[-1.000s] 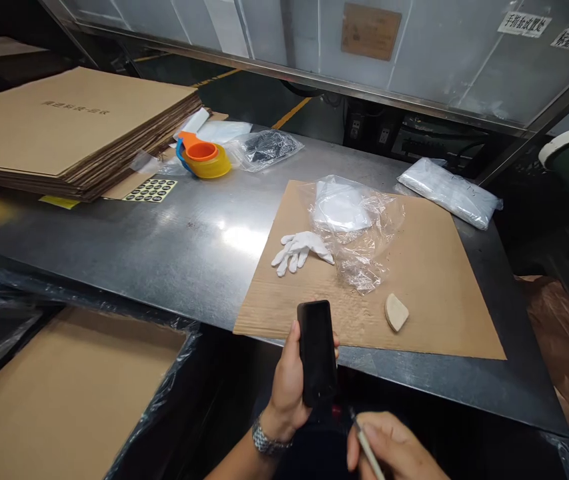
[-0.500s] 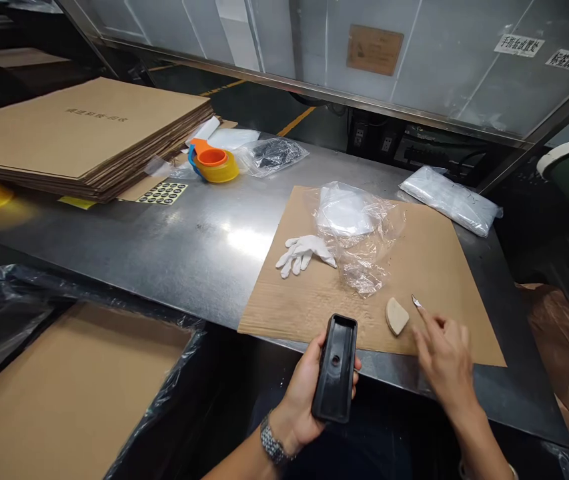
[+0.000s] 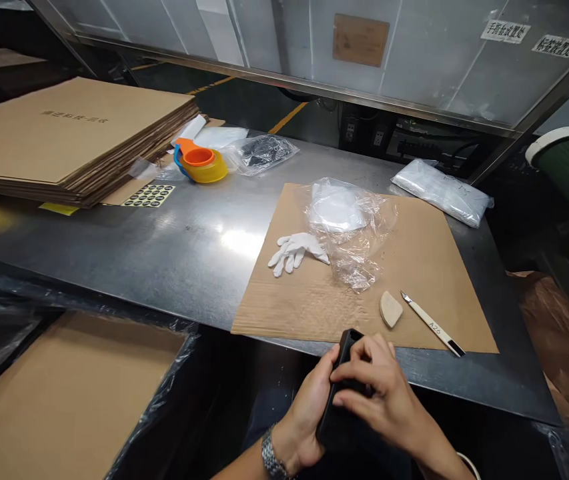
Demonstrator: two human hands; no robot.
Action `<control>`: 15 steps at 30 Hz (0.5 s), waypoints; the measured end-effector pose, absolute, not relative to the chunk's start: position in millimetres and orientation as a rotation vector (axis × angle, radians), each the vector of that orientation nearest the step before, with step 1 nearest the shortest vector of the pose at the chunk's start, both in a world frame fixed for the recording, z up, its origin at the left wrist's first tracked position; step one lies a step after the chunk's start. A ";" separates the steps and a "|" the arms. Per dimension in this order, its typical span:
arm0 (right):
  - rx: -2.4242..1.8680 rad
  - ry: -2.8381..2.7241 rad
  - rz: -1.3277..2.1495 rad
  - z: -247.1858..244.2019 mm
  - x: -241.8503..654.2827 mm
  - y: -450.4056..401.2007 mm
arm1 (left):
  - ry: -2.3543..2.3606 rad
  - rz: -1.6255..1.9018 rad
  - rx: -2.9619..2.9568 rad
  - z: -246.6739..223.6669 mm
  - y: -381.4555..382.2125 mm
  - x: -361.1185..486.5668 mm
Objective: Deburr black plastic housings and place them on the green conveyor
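My left hand (image 3: 307, 417) grips the black oblong plastic-looking part (image 3: 331, 427); my right hand (image 3: 389, 387) curls over it, hold unclear. Slim cream-handled knife (image 3: 431, 323) lies aside; handling seems unfinished.

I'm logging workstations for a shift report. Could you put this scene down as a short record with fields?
Left hand: holds a black case; silver band on the wrist
Right hand: over the case; contact hard to tell
Surface: metal table, with a cardboard sheet on it
On the cardboard sheet: white glove, clear plastic bag, beige block, knife
Knife position: right of the block, handle marked A26
Left of the cardboard sheet: cardboard stack, stickers, tape roll
Far right: plastic-wrapped bundle
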State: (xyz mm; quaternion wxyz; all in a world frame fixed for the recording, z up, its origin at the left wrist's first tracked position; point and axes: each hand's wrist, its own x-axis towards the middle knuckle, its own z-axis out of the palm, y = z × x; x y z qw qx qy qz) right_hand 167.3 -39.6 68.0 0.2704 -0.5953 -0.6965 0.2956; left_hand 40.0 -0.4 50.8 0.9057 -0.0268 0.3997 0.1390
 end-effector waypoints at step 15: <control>-1.760 -1.316 1.123 50.6 170.7 -58.8 | 0.964 0.478 0.262 48.0 1.4 33.0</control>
